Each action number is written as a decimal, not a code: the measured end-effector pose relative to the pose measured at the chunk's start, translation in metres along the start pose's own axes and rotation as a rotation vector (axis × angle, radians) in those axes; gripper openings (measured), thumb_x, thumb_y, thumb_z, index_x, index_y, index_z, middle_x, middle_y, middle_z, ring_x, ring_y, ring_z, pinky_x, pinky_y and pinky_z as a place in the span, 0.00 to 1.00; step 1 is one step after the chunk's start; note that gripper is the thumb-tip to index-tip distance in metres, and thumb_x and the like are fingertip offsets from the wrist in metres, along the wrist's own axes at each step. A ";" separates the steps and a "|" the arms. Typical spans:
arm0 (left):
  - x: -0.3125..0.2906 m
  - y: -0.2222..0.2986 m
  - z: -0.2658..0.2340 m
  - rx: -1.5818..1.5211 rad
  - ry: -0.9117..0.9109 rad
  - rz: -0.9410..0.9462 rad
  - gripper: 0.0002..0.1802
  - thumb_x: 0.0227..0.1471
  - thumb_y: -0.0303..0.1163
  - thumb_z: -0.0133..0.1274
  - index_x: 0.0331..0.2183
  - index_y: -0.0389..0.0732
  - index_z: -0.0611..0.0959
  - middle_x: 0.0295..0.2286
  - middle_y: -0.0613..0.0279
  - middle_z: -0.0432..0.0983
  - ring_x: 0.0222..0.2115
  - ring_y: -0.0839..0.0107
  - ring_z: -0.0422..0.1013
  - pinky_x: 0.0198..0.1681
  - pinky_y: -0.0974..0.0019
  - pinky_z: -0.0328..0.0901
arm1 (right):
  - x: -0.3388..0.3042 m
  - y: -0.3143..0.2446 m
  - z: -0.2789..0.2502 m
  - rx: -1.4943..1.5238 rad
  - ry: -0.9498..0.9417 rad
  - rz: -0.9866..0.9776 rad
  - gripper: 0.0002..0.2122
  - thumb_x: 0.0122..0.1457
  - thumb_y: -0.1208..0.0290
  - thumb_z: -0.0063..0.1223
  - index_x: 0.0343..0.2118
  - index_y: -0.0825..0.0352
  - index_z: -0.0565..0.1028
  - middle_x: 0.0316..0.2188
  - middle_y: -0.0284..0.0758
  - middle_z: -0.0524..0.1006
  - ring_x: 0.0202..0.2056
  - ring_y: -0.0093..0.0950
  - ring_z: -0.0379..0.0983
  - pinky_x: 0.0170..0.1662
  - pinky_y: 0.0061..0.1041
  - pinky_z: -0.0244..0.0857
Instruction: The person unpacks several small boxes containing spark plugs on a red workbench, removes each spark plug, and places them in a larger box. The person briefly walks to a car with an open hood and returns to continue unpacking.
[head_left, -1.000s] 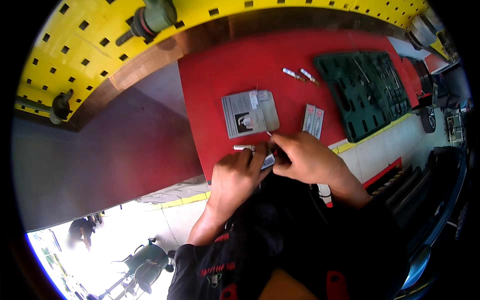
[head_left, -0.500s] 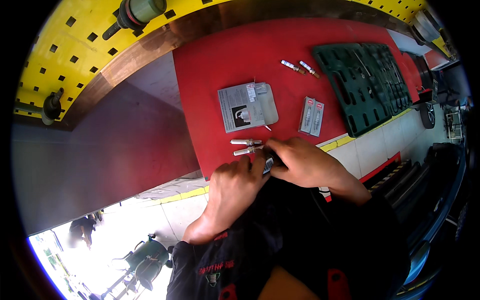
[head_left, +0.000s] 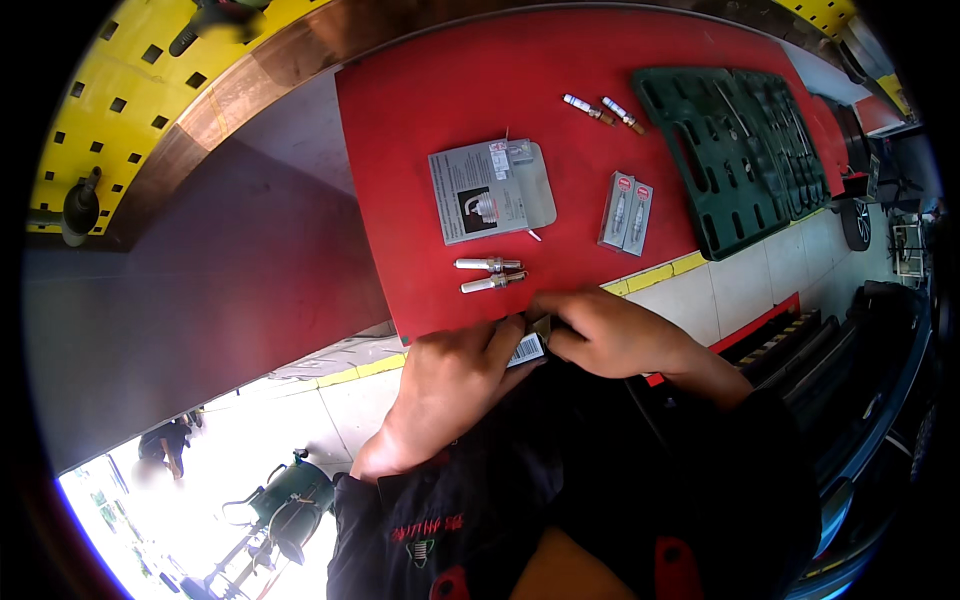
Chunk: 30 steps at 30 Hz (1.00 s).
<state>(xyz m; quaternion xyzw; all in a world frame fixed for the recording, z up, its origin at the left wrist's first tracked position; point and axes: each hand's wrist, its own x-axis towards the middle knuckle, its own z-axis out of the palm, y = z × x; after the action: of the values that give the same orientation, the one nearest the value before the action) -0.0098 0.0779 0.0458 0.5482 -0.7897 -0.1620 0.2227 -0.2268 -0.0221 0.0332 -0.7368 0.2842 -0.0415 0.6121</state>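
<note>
My left hand is closed around a small spark plug box at the near edge of the red bench. A barcode shows on the box's side. My right hand has its fingers pinched at the box's far right end, where a flap seems to stand up; the fingertips are partly hidden. Just beyond my hands lie two spark plugs, one behind the other. A larger grey carton lies past them with its flap out. To its right are two small spark plug boxes, side by side.
Two more spark plugs, one left of the other, lie farther back. An open dark green tool case takes up the bench's right side. Yellow pegboard rises at the far left. A green tank stands on the floor.
The small box has turned so more of its barcode side shows, and its end looks opened. My hands sit slightly farther apart. The view has shifted, moving the bench items up.
</note>
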 end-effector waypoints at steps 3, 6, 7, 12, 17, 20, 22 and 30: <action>0.003 -0.008 0.002 -0.163 0.107 0.052 0.27 0.44 0.36 0.76 0.45 0.37 0.83 0.36 0.53 0.82 0.36 0.53 0.81 0.36 0.53 0.75 | 0.001 0.002 -0.008 0.305 -0.108 0.073 0.10 0.64 0.77 0.48 0.47 0.72 0.74 0.30 0.43 0.80 0.32 0.36 0.81 0.38 0.34 0.71; 0.001 -0.008 0.004 -0.246 0.153 -0.007 0.28 0.45 0.37 0.77 0.45 0.37 0.84 0.37 0.51 0.84 0.37 0.51 0.82 0.39 0.51 0.75 | 0.002 -0.003 -0.007 0.353 -0.020 0.013 0.13 0.62 0.78 0.48 0.49 0.70 0.75 0.30 0.36 0.79 0.33 0.25 0.79 0.36 0.25 0.70; -0.002 -0.011 0.008 -0.243 0.161 -0.031 0.28 0.45 0.38 0.77 0.45 0.37 0.84 0.37 0.51 0.84 0.37 0.51 0.82 0.39 0.51 0.75 | 0.000 -0.008 -0.003 0.260 0.097 -0.050 0.14 0.61 0.79 0.49 0.50 0.69 0.75 0.32 0.37 0.79 0.33 0.25 0.79 0.36 0.26 0.70; -0.001 -0.018 0.006 -0.195 0.150 -0.120 0.27 0.45 0.40 0.77 0.45 0.39 0.85 0.36 0.54 0.85 0.34 0.51 0.82 0.37 0.53 0.75 | 0.010 -0.006 0.002 -0.197 0.530 -0.714 0.16 0.57 0.82 0.59 0.49 0.70 0.80 0.47 0.40 0.79 0.43 0.34 0.80 0.44 0.31 0.74; 0.015 -0.014 -0.024 0.017 0.052 -0.066 0.21 0.47 0.38 0.74 0.41 0.39 0.86 0.29 0.56 0.84 0.27 0.53 0.82 0.29 0.55 0.73 | 0.018 -0.006 0.022 0.023 0.540 -0.634 0.12 0.64 0.77 0.60 0.49 0.72 0.79 0.48 0.40 0.76 0.43 0.30 0.79 0.44 0.27 0.74; 0.035 -0.006 -0.052 0.187 -0.025 -0.031 0.19 0.49 0.40 0.73 0.39 0.40 0.86 0.26 0.57 0.83 0.22 0.54 0.80 0.24 0.56 0.71 | 0.031 0.005 0.035 0.508 0.441 -0.409 0.11 0.72 0.73 0.53 0.53 0.72 0.76 0.43 0.36 0.75 0.40 0.22 0.77 0.39 0.23 0.73; 0.047 -0.001 -0.064 0.309 -0.112 -0.046 0.19 0.49 0.41 0.73 0.38 0.41 0.86 0.25 0.57 0.83 0.21 0.54 0.79 0.24 0.56 0.71 | 0.038 0.007 0.036 0.795 0.345 -0.284 0.12 0.76 0.70 0.48 0.55 0.71 0.74 0.38 0.33 0.75 0.37 0.18 0.76 0.35 0.22 0.72; 0.067 -0.015 -0.050 0.060 -0.022 0.001 0.23 0.50 0.39 0.74 0.43 0.37 0.85 0.30 0.53 0.85 0.27 0.54 0.83 0.29 0.58 0.75 | 0.035 0.018 0.032 0.838 0.515 -0.350 0.14 0.76 0.71 0.47 0.59 0.70 0.72 0.34 0.30 0.77 0.32 0.14 0.71 0.32 0.19 0.67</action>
<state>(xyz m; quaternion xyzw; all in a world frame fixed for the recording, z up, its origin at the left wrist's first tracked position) 0.0089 0.0096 0.0920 0.5524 -0.7969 -0.1440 0.1976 -0.1910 -0.0116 -0.0010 -0.4311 0.2572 -0.4330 0.7487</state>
